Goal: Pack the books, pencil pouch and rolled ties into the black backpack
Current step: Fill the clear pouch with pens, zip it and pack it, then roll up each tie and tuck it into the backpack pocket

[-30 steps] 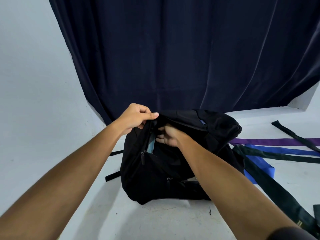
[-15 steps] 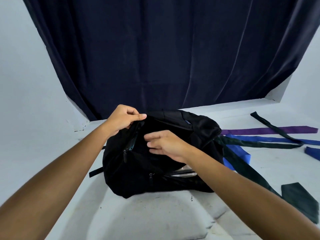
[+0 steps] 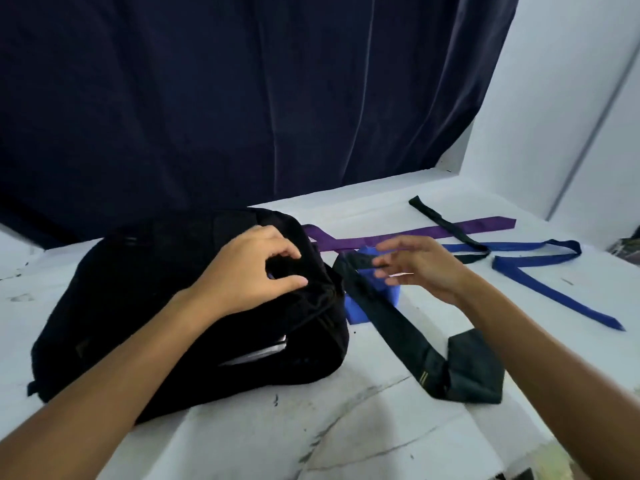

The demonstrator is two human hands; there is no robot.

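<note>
The black backpack lies on its side on the white surface. A pale book edge shows through its side opening. My left hand rests on the bag's top right end, thumb and fingers curled around a fold of its fabric. To the right, my right hand hovers with fingers spread and nothing in it, just above a black tie and the wide end of a blue tie. A purple tie, a thin dark tie and the blue tie's long tail lie flat and unrolled farther right.
A dark navy curtain hangs behind the backpack. A white wall rises at the right. The black tie's wide end is folded over near the front. The surface in front of me is white with dark streaks.
My right hand has come out of the backpack and moved right over the ties. My left hand shifted along the bag's top. The view has swung right.
</note>
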